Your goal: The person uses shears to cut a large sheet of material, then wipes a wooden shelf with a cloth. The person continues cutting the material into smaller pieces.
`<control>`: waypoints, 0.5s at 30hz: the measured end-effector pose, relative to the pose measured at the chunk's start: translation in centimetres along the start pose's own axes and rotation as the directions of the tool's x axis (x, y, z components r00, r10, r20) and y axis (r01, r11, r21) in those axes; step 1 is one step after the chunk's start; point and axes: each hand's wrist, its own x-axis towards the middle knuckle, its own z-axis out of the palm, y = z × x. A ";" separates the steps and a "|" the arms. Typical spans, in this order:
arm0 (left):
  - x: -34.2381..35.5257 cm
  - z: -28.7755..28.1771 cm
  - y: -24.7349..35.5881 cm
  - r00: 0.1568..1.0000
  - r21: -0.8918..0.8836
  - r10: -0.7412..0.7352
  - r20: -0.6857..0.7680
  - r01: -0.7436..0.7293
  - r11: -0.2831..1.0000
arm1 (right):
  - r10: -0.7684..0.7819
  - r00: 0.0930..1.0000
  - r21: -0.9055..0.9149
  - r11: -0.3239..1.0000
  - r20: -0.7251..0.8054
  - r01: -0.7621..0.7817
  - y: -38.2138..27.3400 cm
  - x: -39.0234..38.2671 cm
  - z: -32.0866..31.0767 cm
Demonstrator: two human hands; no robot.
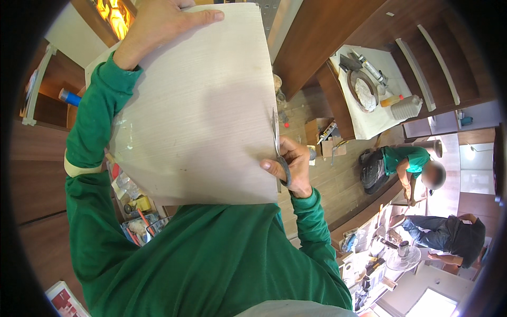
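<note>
A large pale sheet with a fine wood-like grain, perhaps veneer or laminate, spreads in front of my chest. At its far edge my left hand grips it, the thumb stretched along the upper face; the other fingers are partly cut off by the frame. My right hand is closed on a pair of scissors at the sheet's right edge, the thumb lying over the sheet. The blades point away from me along that edge. Whether they are parted around the sheet is hard to make out.
Right of me, a covered shelf bears a caulking tube, a round dish and bottles. A cardboard box stands on the floor. Two people work farther right, near a fan. A tool basket sits left of me.
</note>
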 end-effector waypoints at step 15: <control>0.1 0.7 0.4 0.998 0.019 -0.047 0.037 0.047 0.999 | -0.041 0.998 0.103 0.994 -0.043 0.045 -0.6 -0.1 0.0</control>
